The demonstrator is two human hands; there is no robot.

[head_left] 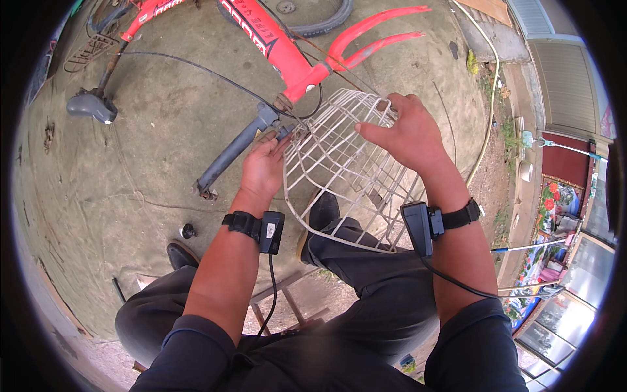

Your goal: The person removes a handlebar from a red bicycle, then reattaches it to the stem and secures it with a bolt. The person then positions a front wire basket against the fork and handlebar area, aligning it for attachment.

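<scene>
A white wire bicycle basket (pixel 341 171) lies tilted over my right leg, beside the front of a red bicycle frame (pixel 287 57). My right hand (pixel 410 134) is closed over the basket's far right edge, its thumb stretched out across the wires. At the basket's far left corner, my left hand (pixel 262 163) has its fingers pressed together close to the handlebar clamp. What those fingers pinch is too small to tell. The dark grey handlebar (pixel 225 157) slants down to the left of that hand, and a black cable (pixel 196 66) loops from this area.
The red fork (pixel 379 32) points right, with no wheel in it. A grey saddle (pixel 91 106) rests at the left, and a tyre (pixel 323 27) lies behind the frame. A pale hose (pixel 494 85) runs along the right. My shoe (pixel 323 210) is under the basket.
</scene>
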